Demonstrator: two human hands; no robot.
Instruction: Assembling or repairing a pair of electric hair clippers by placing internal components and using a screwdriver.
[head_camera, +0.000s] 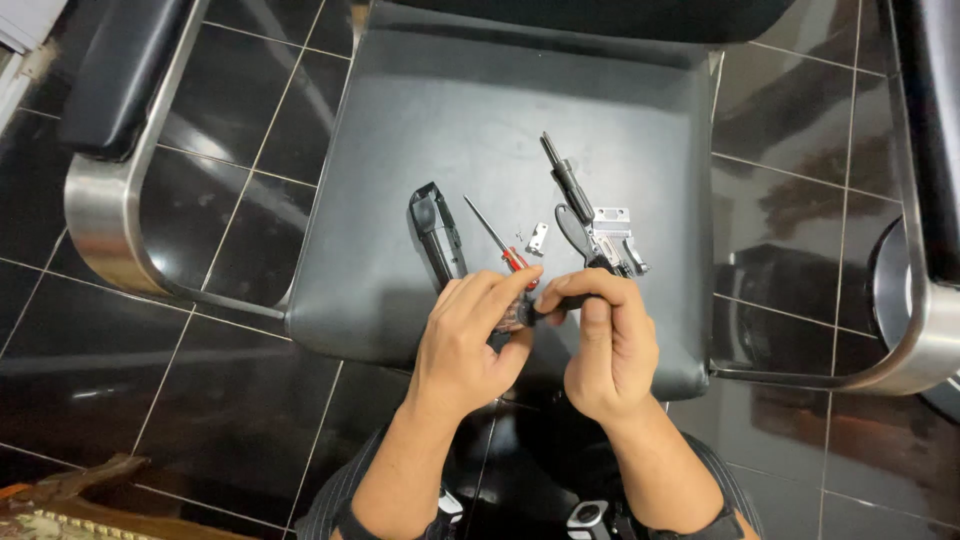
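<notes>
Both hands pinch a small black part over the chair seat.

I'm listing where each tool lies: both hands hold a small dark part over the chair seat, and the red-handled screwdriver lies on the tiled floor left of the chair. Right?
Not quite. The head view shows the red-handled screwdriver lying on the chair seat, between the black housing and a small metal piece. The left hand and right hand do hold a small dark part over the seat.
</notes>
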